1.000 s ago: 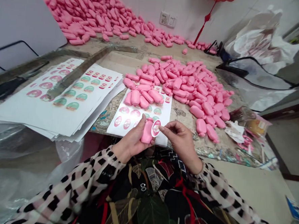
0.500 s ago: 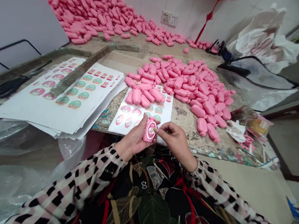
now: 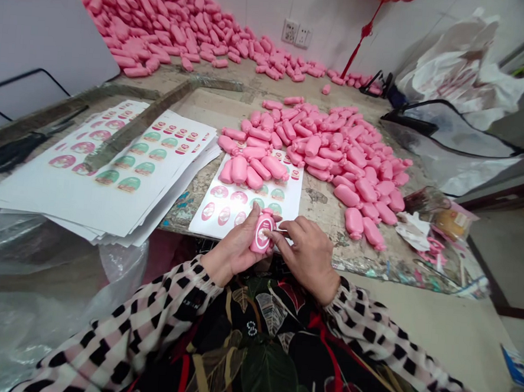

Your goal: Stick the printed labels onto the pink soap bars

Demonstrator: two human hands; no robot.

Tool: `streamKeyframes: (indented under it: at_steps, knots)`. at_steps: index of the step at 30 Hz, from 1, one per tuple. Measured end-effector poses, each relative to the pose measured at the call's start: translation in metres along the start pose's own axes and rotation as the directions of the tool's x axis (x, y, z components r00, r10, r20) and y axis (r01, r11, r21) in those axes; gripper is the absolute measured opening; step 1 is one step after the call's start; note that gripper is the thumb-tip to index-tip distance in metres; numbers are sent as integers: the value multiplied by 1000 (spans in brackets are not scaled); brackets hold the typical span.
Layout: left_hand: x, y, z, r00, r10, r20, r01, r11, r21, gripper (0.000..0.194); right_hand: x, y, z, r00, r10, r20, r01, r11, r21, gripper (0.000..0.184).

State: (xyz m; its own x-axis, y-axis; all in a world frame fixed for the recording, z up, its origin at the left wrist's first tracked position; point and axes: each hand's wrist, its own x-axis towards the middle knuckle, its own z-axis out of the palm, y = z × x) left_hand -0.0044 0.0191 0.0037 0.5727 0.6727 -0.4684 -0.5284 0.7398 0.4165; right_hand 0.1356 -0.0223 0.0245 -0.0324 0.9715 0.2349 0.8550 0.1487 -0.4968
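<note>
By the near edge of the printed white paper sheet, the left hand cradles a small pink bottle-shaped piece, neck pointing away; the right thumb meets its oval pink-and-white label, the right hand's grip unclear.

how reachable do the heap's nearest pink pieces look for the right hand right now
Probably yes: only tabletop separates the right hand from those pink pieces, though its fingers are busy at the label on the held piece.
</note>
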Motion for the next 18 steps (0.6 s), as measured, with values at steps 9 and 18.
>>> streamKeyframes:
  at_steps: [9, 18]
  knots:
    - [-8, -5, 6, 999, 27, -34, -17, 962, 273, 56, 14, 4, 12, 861, 293, 417, -508, 427, 748, 34]
    - [-45, 2, -1, 977, 210, 46, -193, 766, 613, 35, 4, 16, 9, 890, 193, 413, -439, 606, 664, 31]
